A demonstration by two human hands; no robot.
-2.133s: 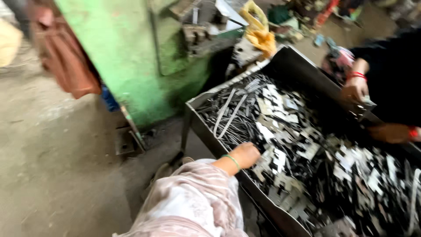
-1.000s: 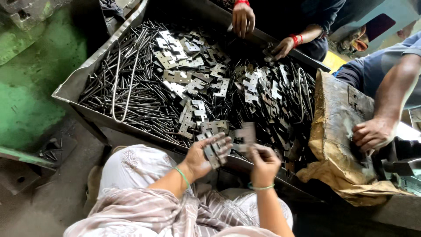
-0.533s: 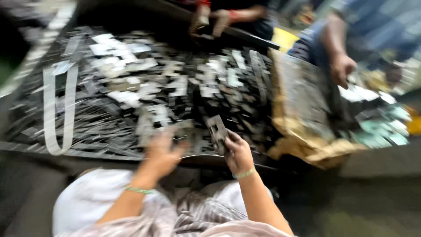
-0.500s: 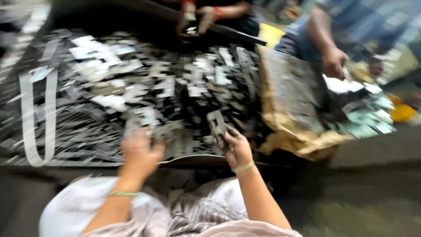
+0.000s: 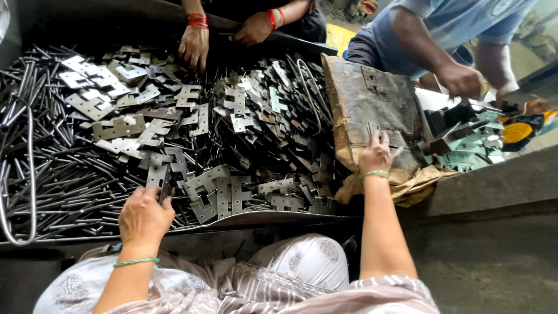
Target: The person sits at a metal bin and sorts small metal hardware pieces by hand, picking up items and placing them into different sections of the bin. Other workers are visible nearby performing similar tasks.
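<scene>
Your left hand (image 5: pixel 144 218), grip clenched on notched plate (image 5: pixel 165 185) at tray (image 5: pixel 273 216) near edge. Right hand (image 5: pixel 376 156) spread flat, released, on sacking (image 5: pixel 372 107). Risk: sharp stamped edges nick fingers; loose pile may slide over rim.

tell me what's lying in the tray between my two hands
In the head view, flat notched metal plates lie heaped between the left hand and the right hand, up to the edge of the brown sacking that the right hand rests on.

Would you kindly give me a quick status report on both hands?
Left hand gripping a metal plate at the tray edge. Right hand resting on brown sacking. Other people's hands nearby.
</scene>
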